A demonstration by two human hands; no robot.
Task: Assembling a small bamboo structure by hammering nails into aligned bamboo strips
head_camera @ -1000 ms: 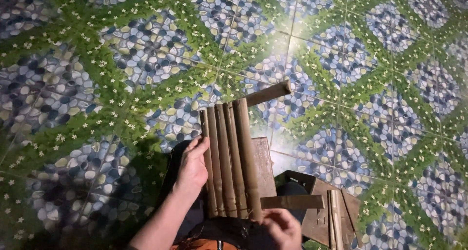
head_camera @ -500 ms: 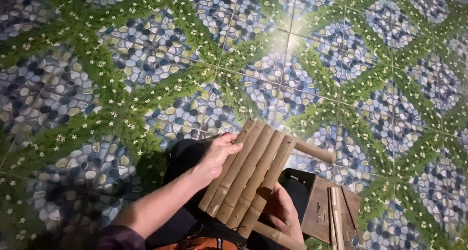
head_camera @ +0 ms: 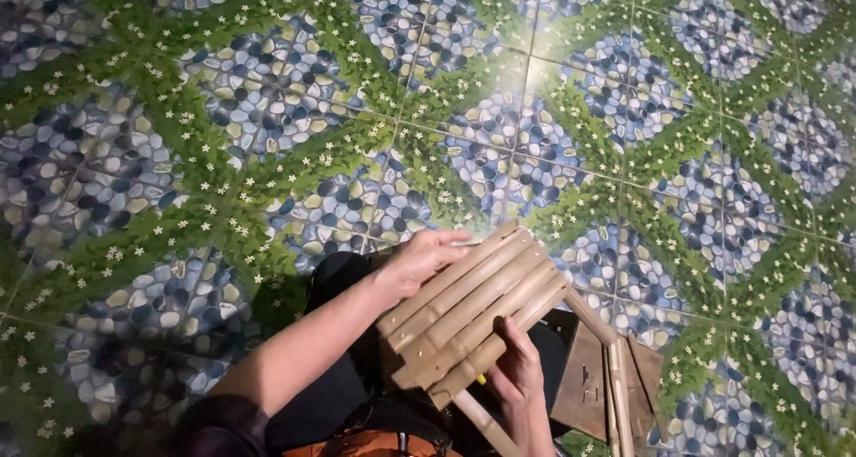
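left forearm comes in from the lower left, left hand [head_camera: 421, 259] curled with fingers pointing right. right hand [head_camera: 520, 375] sits lower, palm up, fingers wrapped in a grip.

Pebble-and-leaf patterned floor tiles [head_camera: 267, 91]; brown wooden block [head_camera: 584, 381] at lower right.

The single head view looks steeply down, close above the bamboo panel [head_camera: 477, 310], with patterned floor tiles [head_camera: 267, 91] beyond it.
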